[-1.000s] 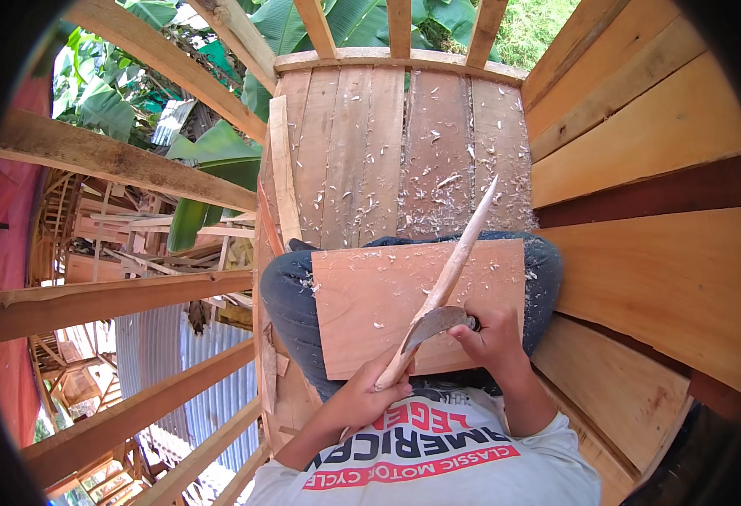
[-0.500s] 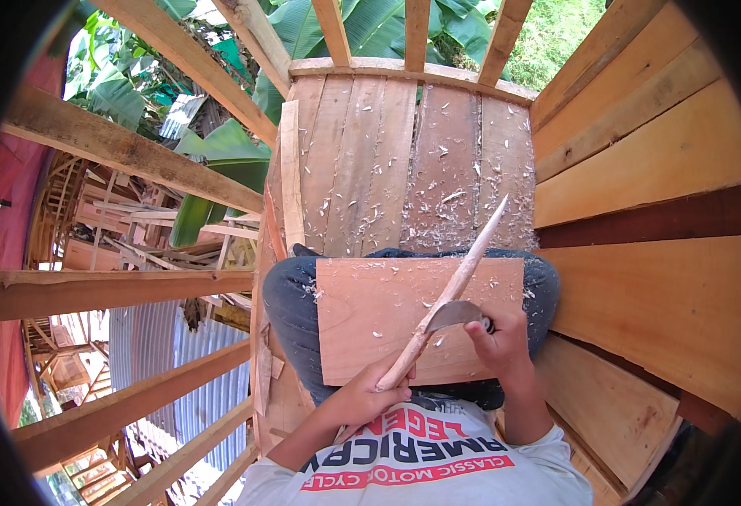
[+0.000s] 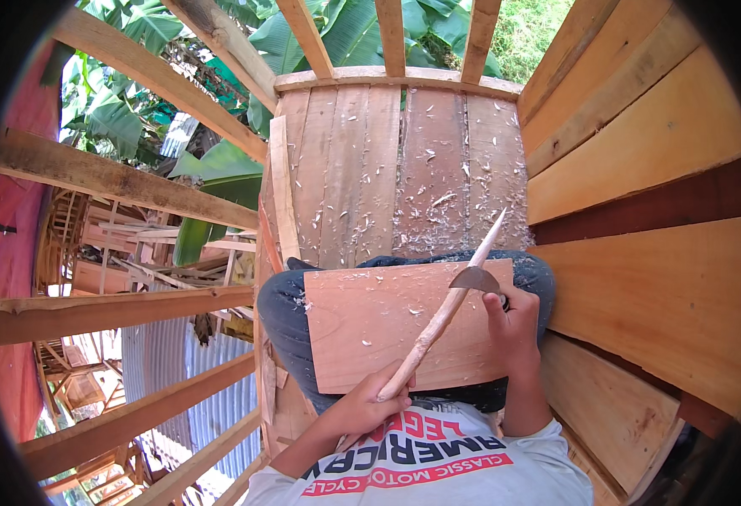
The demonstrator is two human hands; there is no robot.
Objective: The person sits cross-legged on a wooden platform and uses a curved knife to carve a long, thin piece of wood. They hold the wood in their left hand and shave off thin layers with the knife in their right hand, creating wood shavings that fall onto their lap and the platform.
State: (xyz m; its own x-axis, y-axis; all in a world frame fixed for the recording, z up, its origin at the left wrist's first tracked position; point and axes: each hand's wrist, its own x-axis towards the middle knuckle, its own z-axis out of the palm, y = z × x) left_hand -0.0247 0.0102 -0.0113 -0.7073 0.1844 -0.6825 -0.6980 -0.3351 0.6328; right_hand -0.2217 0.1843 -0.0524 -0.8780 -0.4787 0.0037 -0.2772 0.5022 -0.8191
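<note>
Your left hand [image 3: 370,400] grips the blunt end of a pale, faintly mottled stick [image 3: 426,341], which slants forward and right from it, tapering to a sharp tip. Ahead of that hand, a flat board [image 3: 358,325] lies under the stick. Your right hand [image 3: 515,327] clasps a curved knife [image 3: 475,279], its blade across the stick. Beyond both hands, shavings [image 3: 443,201] litter the plank floor [image 3: 343,173].

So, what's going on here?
A person sits on a wooden floor with a board across their legs. Their left hand grips the near end of a stick, which slants up to a sharp point. Their right hand holds a knife, its curved blade lying across the stick a little below the point. Pale shavings are scattered over the board and the floor.
</note>
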